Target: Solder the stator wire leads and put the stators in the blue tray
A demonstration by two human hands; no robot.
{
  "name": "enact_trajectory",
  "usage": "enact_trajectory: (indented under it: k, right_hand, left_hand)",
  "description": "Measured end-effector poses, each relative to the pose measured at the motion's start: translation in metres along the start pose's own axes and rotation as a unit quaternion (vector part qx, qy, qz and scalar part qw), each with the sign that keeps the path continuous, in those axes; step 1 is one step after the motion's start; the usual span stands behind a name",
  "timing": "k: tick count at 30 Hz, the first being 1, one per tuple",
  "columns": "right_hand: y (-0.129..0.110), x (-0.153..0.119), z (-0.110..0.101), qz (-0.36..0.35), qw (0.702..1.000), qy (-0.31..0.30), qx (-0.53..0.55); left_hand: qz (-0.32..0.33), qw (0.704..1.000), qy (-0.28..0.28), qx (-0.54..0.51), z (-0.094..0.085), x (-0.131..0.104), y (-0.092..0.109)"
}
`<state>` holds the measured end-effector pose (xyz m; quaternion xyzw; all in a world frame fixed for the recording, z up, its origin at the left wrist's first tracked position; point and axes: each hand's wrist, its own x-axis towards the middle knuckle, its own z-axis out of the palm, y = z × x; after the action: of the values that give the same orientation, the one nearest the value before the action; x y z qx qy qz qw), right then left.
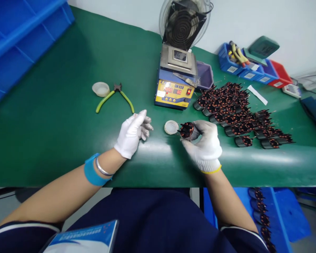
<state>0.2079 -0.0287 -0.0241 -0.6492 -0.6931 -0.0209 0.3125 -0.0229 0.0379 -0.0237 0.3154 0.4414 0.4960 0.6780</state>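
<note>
My right hand (204, 144), in a white glove with a yellow hem, grips a black motor stator (187, 130) with copper windings. The stator's pronged end faces left, over the rim area of a small white dish (171, 127) on the bench. My left hand (134, 133), also gloved, hovers left of that dish with loosely curled fingers apart and nothing visible in them. Beyond it lie green-handled cutting pliers (117, 92), their handles spread, beside another white dish (100, 89).
A solder pot (175, 77) with a digital display stands ahead, a fan (183, 26) behind it. Many stators (234, 109) crowd the green bench (68, 140) at right. Blue bins (28, 35) rise at left; small tool bins (252, 72) line the back right.
</note>
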Motion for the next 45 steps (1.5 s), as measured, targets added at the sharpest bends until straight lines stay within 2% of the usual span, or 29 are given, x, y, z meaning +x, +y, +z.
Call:
enact_trajectory:
  k: [3, 8, 12, 14, 17, 20, 22, 25, 28, 32, 34, 36, 38, 40, 42, 45]
  right_hand:
    - [0.005, 0.010, 0.006, -0.031, 0.996, -0.020, -0.087]
    - [-0.006, 0.024, 0.001, -0.036, 0.966, -0.157, -0.204]
    - [-0.013, 0.032, -0.004, -0.072, 0.948, -0.220, -0.219]
    - [-0.011, 0.032, -0.006, -0.092, 0.951, -0.211, -0.207]
    - [-0.006, 0.030, -0.013, -0.118, 0.964, -0.146, -0.187]
    - [-0.007, 0.032, -0.022, -0.142, 0.963, -0.093, -0.208]
    - [-0.014, 0.037, -0.023, -0.134, 0.955, -0.109, -0.240]
    - [-0.027, 0.048, -0.014, -0.063, 0.950, -0.153, -0.265]
    - [-0.035, 0.056, 0.004, -0.015, 0.952, -0.133, -0.275]
    - [-0.035, 0.053, 0.018, -0.062, 0.940, -0.150, -0.301]
    - [-0.033, 0.050, 0.018, -0.077, 0.934, -0.158, -0.310]
    - [-0.031, 0.053, 0.012, -0.087, 0.938, -0.135, -0.308]
    - [-0.030, 0.068, 0.003, -0.082, 0.947, -0.086, -0.298]
    - [-0.030, 0.098, -0.007, -0.048, 0.953, -0.030, -0.297]
    - [-0.030, 0.141, -0.015, -0.003, 0.956, 0.013, -0.292]
    - [-0.030, 0.211, -0.018, 0.050, 0.965, 0.046, -0.252]
  left_hand:
    - [0.021, 0.999, 0.004, 0.029, -0.004, 0.006, -0.007]
    - [0.023, 0.999, -0.007, 0.046, -0.007, 0.009, -0.011]
    - [0.021, 0.998, -0.012, 0.059, -0.006, 0.008, -0.012]
    - [0.019, 0.998, -0.013, 0.061, -0.006, 0.008, -0.011]
    - [0.014, 0.998, -0.016, 0.064, -0.006, 0.007, -0.010]
    - [0.015, 0.997, -0.022, 0.073, -0.005, 0.007, -0.009]
    - [0.015, 0.997, -0.023, 0.074, -0.005, 0.007, -0.009]
    - [0.010, 0.997, -0.024, 0.071, -0.004, 0.008, -0.009]
    - [0.007, 0.997, -0.027, 0.076, -0.004, 0.008, -0.008]
    - [0.004, 0.996, -0.035, 0.088, -0.004, 0.007, -0.008]
    - [0.003, 0.995, -0.038, 0.089, -0.005, 0.007, -0.008]
    - [0.003, 0.995, -0.037, 0.089, -0.004, 0.006, -0.008]
    - [0.003, 0.996, -0.035, 0.087, -0.004, 0.006, -0.008]
    - [0.003, 0.996, -0.035, 0.086, -0.003, 0.006, -0.008]
    - [0.001, 0.996, -0.036, 0.086, -0.002, 0.006, -0.007]
    - [-0.005, 0.995, -0.037, 0.089, 0.000, 0.005, -0.006]
